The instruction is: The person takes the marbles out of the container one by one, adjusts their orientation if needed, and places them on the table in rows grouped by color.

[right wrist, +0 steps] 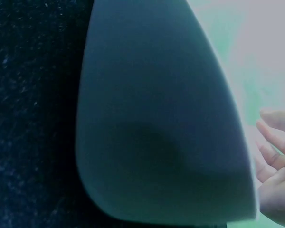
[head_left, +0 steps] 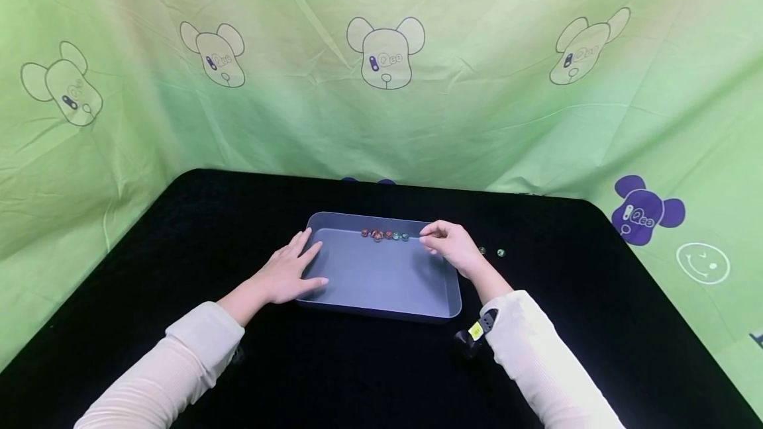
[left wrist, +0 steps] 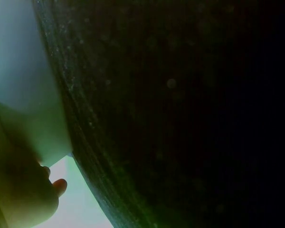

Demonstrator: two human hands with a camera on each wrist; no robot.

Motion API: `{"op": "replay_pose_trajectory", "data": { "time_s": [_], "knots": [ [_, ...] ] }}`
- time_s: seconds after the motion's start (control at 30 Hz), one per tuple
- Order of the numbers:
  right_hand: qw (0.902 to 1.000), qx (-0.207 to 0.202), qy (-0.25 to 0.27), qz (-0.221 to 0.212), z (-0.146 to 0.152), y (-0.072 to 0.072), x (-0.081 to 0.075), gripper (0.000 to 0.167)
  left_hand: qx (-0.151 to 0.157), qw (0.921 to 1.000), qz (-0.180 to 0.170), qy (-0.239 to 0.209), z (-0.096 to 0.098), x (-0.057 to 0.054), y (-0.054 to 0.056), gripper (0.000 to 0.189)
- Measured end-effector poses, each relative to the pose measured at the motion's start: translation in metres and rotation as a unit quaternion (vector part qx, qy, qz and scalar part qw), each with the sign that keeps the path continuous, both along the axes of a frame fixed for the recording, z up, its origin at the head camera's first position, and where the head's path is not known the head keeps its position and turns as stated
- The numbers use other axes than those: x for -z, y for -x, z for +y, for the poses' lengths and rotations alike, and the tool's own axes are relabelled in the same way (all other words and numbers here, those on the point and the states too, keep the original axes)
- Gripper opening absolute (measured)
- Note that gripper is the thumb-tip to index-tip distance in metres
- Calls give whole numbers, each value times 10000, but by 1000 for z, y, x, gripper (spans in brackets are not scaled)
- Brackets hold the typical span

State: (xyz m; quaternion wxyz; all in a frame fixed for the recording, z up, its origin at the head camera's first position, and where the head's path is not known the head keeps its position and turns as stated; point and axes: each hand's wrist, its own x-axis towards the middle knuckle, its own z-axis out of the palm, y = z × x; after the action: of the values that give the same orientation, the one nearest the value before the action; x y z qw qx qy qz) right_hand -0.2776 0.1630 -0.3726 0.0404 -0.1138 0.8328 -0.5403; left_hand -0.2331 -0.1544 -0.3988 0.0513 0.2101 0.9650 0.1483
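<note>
Head view: A shallow grey tray point(head_left: 375, 277) lies at the center of the frame on a black-covered table point(head_left: 357, 376). Within the tray, a row of small marbles point(head_left: 389, 235) lies along the upper wall: reddish units toward the left of the row, green units at its right end. Two further marbles, a dark one point(head_left: 482, 251) and a green one point(head_left: 501, 253), lie on the table to the right of the tray. The left hand point(head_left: 286, 273) rests at the left rim of the tray; its grip is spread, with nothing held. The right hand point(head_left: 451, 243) is above the upper right corner of the tray, thumb and fingers bent toward one another; whether this grip contains a marble cannot be determined. Both arms wear white sleeves point(head_left: 197, 343). A dark device point(head_left: 475, 333) with a yellow label is located at the right cuff. A green curtain point(head_left: 381, 131) with printed animal heads spans the upper frame.

Left wrist view: The dark table surface occupies most of the frame. The tray wall appears at upper left, the left hand at lower left.

Right wrist view: The tray wall fills the center. The right hand is partly visible at the right edge.
</note>
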Motion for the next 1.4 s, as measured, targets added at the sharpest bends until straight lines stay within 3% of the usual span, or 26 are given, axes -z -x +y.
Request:
{"op": "replay_pose_trajectory", "data": {
  "time_s": [0.7,0.93,1.4],
  "knots": [
    [9987,98,-323,-392,-13,18,-4,20,-1,10000,-36,60,0,-3,0,74],
    [9968,-75,-592,-526,-15,24,-4,20,19,10000,-28,16,-1,-3,0,75],
    [9940,-10,-964,-510,-16,28,-14,19,3,10000,-25,57,-1,-1,0,76]
  ]
}}
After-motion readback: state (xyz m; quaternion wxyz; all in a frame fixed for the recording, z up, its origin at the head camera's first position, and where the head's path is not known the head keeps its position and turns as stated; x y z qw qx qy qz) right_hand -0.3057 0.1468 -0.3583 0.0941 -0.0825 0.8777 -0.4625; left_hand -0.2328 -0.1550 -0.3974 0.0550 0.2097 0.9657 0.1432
